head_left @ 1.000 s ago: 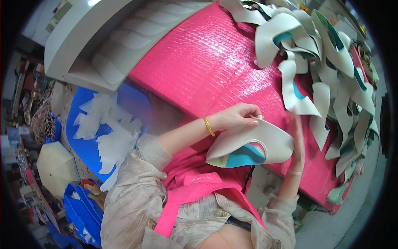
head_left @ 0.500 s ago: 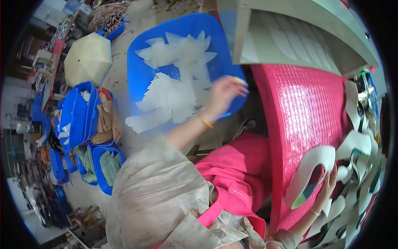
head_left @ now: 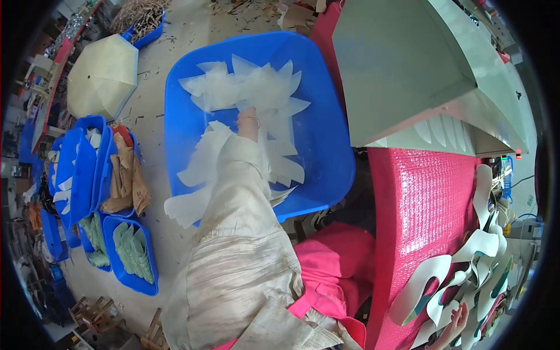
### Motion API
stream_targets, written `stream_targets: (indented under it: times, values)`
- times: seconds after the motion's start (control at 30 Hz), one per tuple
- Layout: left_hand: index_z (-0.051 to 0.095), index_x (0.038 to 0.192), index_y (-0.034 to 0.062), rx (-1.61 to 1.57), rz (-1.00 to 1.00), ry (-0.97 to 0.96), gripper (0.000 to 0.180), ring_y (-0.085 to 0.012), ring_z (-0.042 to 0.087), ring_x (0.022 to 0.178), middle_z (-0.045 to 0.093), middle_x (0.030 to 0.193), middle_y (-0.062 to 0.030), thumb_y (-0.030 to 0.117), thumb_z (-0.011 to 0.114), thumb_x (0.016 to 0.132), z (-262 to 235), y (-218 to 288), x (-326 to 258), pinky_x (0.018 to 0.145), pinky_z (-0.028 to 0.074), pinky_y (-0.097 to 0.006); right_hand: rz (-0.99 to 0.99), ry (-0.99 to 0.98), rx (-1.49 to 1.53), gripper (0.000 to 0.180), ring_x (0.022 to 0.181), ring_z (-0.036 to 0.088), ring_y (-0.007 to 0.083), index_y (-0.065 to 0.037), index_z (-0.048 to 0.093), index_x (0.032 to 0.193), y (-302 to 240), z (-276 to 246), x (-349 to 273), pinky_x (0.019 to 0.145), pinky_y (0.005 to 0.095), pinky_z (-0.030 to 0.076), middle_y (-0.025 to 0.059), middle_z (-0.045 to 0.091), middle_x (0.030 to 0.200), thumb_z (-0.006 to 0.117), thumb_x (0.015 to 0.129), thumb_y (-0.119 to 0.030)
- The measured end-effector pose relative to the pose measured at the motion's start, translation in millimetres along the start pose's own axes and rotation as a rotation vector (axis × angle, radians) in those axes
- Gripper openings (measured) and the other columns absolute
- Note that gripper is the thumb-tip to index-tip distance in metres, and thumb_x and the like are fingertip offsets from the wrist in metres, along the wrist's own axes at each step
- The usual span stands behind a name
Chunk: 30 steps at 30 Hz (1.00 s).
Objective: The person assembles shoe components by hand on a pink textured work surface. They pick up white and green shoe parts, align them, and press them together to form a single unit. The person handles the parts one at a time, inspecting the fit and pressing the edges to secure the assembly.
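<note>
The left hand [head_left: 247, 119] reaches down into a big blue tub [head_left: 326, 146] and lies on the heap of white translucent cut pieces [head_left: 245, 87] there. The fingers are turned away from the camera and buried among the sheets, so it cannot be told whether they pinch one or only press on the pile. A thin bangle sits at the wrist, and a pale crinkled sleeve [head_left: 233, 245] runs back from it toward the lower edge, covering some of the pieces.

The pieces fan out in the tub's upper half, and more spill along its left rim and hang over the near left corner.

The right hand [head_left: 456, 326] shows only in part at the lower right edge. Its fingertips touch the underside of a white curved piece with a teal and red inside [head_left: 423, 289]; the rest of the hand is cut off, so its grip cannot be judged. That piece lies at the near end of a row of like shapes [head_left: 484, 233] along the right side of a pink textured mat [head_left: 420, 210].

A grey metal machine housing [head_left: 420, 70] stands above the mat, just right of the tub. On the floor to the left are smaller blue bins [head_left: 131, 251] with green and tan pieces, and a folded cream umbrella [head_left: 102, 76].
</note>
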<state>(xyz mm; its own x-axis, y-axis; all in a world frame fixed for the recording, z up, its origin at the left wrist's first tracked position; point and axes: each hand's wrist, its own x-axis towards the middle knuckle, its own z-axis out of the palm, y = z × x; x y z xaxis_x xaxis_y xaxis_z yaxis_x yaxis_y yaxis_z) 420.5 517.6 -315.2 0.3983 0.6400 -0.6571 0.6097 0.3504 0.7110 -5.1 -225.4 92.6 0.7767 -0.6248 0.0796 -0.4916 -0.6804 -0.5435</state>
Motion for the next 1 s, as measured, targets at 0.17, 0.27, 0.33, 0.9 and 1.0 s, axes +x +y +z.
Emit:
stream_targets:
  times: [0.17,0.27,0.33,0.9,1.0]
  values:
    - [0.056,0.098,0.0022,-0.128,0.06,-0.27,0.024,-0.0259,0.06,0.08,0.061,0.093,-0.0095,0.018,0.058,0.08,8,11,36,0.066,0.05,-0.04,-0.02,-0.074,-0.056,0.026,0.074,0.053,0.0106,-0.004,0.056,0.111,-44,0,-28,0.067,0.0202,0.04,0.0048,0.058,0.1,0.049,0.09,-0.019]
    - [0.055,0.1,0.002,-0.286,0.192,-0.306,0.025,-0.027,0.061,0.078,0.061,0.092,-0.0082,0.018,0.058,0.081,-21,4,40,0.063,0.051,-0.041,-0.318,-0.077,-0.216,0.021,0.072,0.053,0.0119,0.0,0.056,0.105,-103,45,-13,0.064,0.0224,0.042,0.0074,0.058,0.096,0.049,0.089,-0.011]
    - [0.054,0.102,0.0028,-0.385,0.295,-0.39,0.025,-0.0263,0.061,0.078,0.06,0.092,-0.0062,0.019,0.057,0.082,-16,3,30,0.062,0.051,-0.039,-0.408,-0.141,-0.281,0.021,0.073,0.054,0.0133,0.002,0.056,0.104,-162,69,-39,0.064,0.0249,0.044,0.0091,0.058,0.095,0.049,0.086,-0.005]
    - [0.041,0.128,0.0197,1.402,1.629,-0.02,0.062,-0.0267,0.037,0.121,0.039,0.13,-0.0098,0.014,0.061,0.069,-20,-35,-101,0.094,0.037,-0.043,-0.827,-0.658,-0.362,0.027,0.077,0.057,0.0298,-0.004,0.058,0.101,-285,189,-113,0.069,0.0375,0.044,0.012,0.059,0.089,0.059,0.074,-0.005]
    - [0.038,0.13,0.0215,1.382,1.538,-0.178,0.067,-0.026,0.033,0.124,0.038,0.13,-0.0093,0.013,0.062,0.068,-1,-56,-74,0.098,0.032,-0.047,-0.809,-0.701,-0.323,0.027,0.077,0.057,0.0297,-0.005,0.058,0.101,-283,187,-114,0.07,0.0372,0.045,0.0116,0.059,0.089,0.059,0.074,-0.006]
